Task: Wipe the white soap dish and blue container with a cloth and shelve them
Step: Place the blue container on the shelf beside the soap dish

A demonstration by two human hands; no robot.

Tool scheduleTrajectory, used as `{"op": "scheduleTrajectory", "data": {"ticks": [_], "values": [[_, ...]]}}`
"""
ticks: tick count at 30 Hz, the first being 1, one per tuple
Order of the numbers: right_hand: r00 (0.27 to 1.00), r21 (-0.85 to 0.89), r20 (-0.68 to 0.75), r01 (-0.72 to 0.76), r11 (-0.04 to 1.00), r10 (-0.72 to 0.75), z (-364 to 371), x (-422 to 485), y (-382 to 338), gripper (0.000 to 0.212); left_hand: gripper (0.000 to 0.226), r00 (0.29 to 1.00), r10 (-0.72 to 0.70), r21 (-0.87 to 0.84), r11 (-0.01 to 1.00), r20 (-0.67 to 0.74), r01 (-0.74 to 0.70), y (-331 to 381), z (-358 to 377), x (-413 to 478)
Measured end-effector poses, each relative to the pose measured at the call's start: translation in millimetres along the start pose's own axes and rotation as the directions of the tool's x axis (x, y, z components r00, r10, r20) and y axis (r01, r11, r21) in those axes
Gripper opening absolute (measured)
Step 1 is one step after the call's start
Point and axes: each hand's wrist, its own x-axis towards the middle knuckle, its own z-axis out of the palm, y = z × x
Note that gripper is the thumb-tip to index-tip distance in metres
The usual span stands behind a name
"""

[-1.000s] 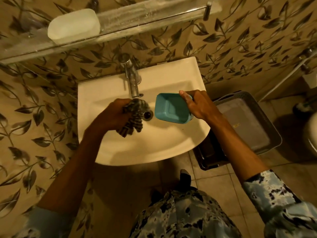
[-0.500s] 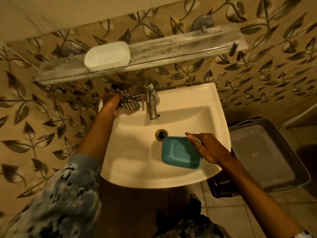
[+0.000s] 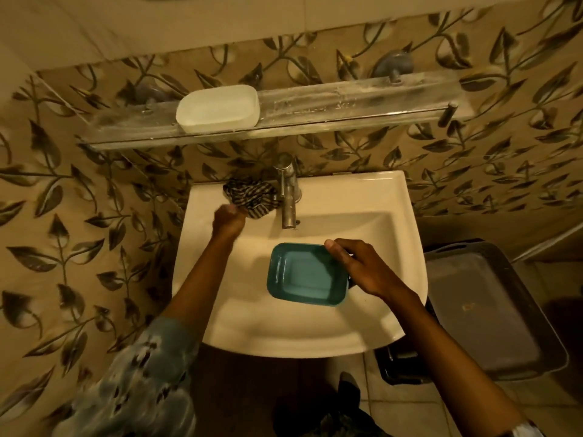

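Observation:
The white soap dish [image 3: 217, 108] sits on the glass shelf [image 3: 347, 104] above the sink, left of its middle. My right hand [image 3: 366, 269] grips the blue container [image 3: 304, 274] by its right rim. The container is open side up over the basin. The striped cloth [image 3: 250, 197] lies bunched on the sink's back ledge, just left of the faucet [image 3: 287, 197]. My left hand [image 3: 228, 217] is at the cloth's near edge with fingers curled. Whether it still grips the cloth is unclear.
The white sink [image 3: 220, 310] is fixed to a leaf-patterned tiled wall. A dark plastic basket [image 3: 492, 310] with a grey lid stands on the floor to the right of the sink. The shelf's right part [image 3: 410, 93] is bare glass.
My left hand carried the cloth from the basin to the back ledge, then drew back a little. The blue container turned from tilted to open side up. The camera tilted up.

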Motion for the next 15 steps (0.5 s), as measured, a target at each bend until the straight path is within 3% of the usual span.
{"op": "scheduleTrajectory", "data": {"ticks": [2, 5, 8, 12, 15], "values": [[1.0, 0.0, -0.014, -0.011, 1.0, 0.011, -1.7, 6.7, -9.8, 0.038, 0.023, 0.992, 0.063, -0.226, 0.973, 0.111, -0.037, -10.1, 4.9, -40.9], [0.996, 0.07, -0.047, -0.074, 0.995, 0.078, -8.0, 14.7, -26.5, 0.036, 0.022, 0.929, 0.265, -0.481, 0.869, 0.257, -0.115, -29.7, 5.6, -94.0], [0.985, 0.14, -0.057, -0.155, 0.978, 0.164, -18.6, 17.2, -46.5, 0.032, 0.04, 0.86, 0.424, -0.596, 0.781, 0.284, -0.188, -34.0, 0.5, -123.3], [0.97, 0.151, -0.096, -0.206, 0.967, 0.222, -31.9, 14.0, -76.2, 0.037, 0.071, 0.702, 0.641, -0.647, 0.683, 0.31, -0.339, -16.5, -15.1, -145.8], [0.968, 0.173, -0.157, -0.167, 0.971, 0.195, -38.8, 9.4, -104.6, 0.04, 0.084, 0.692, 0.683, -0.607, 0.658, 0.233, -0.445, 11.5, -26.2, -153.3]]}}
